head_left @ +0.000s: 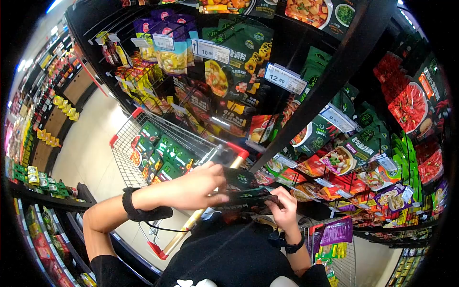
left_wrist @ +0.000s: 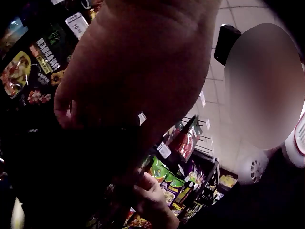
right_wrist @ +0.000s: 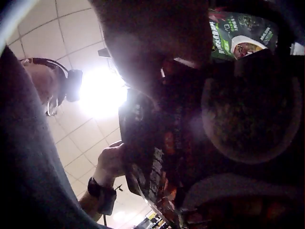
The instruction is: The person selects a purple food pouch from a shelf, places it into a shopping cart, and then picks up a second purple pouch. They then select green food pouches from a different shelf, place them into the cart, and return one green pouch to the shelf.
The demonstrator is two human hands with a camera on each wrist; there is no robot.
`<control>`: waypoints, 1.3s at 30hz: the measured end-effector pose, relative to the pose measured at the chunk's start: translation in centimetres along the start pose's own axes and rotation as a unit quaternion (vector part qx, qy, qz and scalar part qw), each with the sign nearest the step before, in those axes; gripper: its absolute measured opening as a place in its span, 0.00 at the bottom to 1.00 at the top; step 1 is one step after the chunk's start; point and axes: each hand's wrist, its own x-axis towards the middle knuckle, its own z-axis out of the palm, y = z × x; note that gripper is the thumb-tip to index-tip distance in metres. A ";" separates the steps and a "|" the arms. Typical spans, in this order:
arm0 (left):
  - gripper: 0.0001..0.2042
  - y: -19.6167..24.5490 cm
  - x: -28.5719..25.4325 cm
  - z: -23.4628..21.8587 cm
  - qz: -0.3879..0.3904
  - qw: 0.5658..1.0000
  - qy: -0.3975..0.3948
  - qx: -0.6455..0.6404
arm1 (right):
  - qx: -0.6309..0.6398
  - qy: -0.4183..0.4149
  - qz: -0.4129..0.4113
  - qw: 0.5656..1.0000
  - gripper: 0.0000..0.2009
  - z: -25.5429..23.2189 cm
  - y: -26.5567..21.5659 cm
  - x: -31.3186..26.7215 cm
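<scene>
In front of the chest, dark printed seasoning pouches [head_left: 241, 178] lie between the two hands, overlapping in the head view. The left hand [head_left: 203, 186] grips their left end, its thumb on the near side. On the opposite end, the right hand [head_left: 283, 208] pinches the edge between thumb and fingers. The right wrist view shows a pouch [right_wrist: 157, 176] close up, dark with light lettering, and the left hand [right_wrist: 112, 160] at its far edge. In the left wrist view the left hand [left_wrist: 128, 71] fills the top, with the right hand [left_wrist: 152, 200] below.
A shopping cart [head_left: 126, 165] with red corners holds several green pouches [head_left: 167, 153]. Its pale handle [head_left: 179, 234] runs beside the body. Another cart [head_left: 353, 260] stands at lower right. Hanging pouches [head_left: 239, 62] and price tags [head_left: 286, 79] fill the rack, crossed by a black post [head_left: 325, 81].
</scene>
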 end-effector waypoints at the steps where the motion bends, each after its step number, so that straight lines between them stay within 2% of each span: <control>1: 0.11 0.4 -0.1 0.0 0.011 1.000 0.002 0.028 | 0.000 -0.004 0.007 1.000 0.07 0.0 0.0 0.0; 3: 0.09 1.0 -0.2 -0.1 0.034 0.997 -0.014 0.062 | 0.000 -0.014 0.022 1.000 0.07 0.1 0.0 -0.1; 6: 0.09 0.5 -0.3 -0.3 0.044 0.999 -0.024 0.009 | 0.001 -0.008 0.027 1.000 0.07 0.4 0.1 -0.2; 10: 0.08 0.2 -0.6 -0.6 0.050 0.998 -0.030 0.032 | -0.002 -0.012 0.022 1.000 0.07 0.5 0.2 -0.1; 13: 0.09 0.8 -0.6 -0.8 0.047 0.994 0.004 0.097 | 0.002 -0.010 0.026 1.000 0.07 0.5 0.1 0.1; 19: 0.10 0.2 0.1 -0.6 0.043 0.991 0.037 0.120 | 0.007 0.011 0.032 0.999 0.06 0.4 0.1 0.5; 22: 0.10 0.8 0.2 -0.1 0.072 0.976 0.135 0.157 | 0.005 0.018 0.033 0.999 0.05 0.2 0.6 0.3; 25: 0.10 2.1 0.3 -0.5 0.120 0.935 0.225 0.245 | -0.002 0.025 0.049 0.999 0.05 -0.1 0.4 0.1; 31: 0.09 2.0 0.3 -0.4 0.039 0.983 0.140 0.109 | 0.000 0.034 0.049 0.998 0.05 -0.4 0.4 -0.2; 37: 0.08 1.4 0.3 -0.4 0.024 0.994 0.106 -0.026 | 0.008 0.033 0.043 0.999 0.05 -0.4 0.5 -0.4; 39: 0.08 1.0 0.5 -0.8 -0.037 0.998 0.028 -0.047 | 0.014 0.030 0.049 0.998 0.05 -0.2 0.4 -0.5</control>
